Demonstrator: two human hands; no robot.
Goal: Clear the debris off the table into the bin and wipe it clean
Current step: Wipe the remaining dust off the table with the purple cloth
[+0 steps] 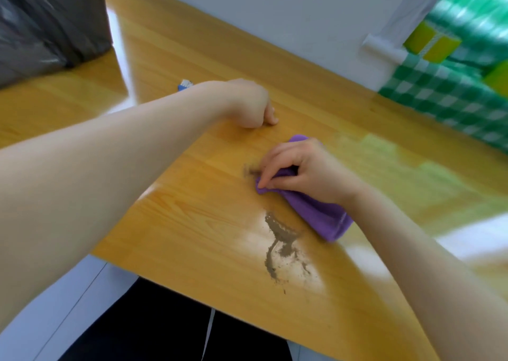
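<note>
A person's right hand (305,172) pinched a purple cloth (316,215) between thumb and curled fingers (270,176), pressing its bunched end to the wooden counter (192,223) beside a small grey smudge (248,169). A larger smear of gritty debris (280,248) lay nearer the front edge. Soft and light, the cloth looked easiest to work when gathered at one end. The left hand (247,105) rested clenched on the counter, nothing visible in it.
</note>
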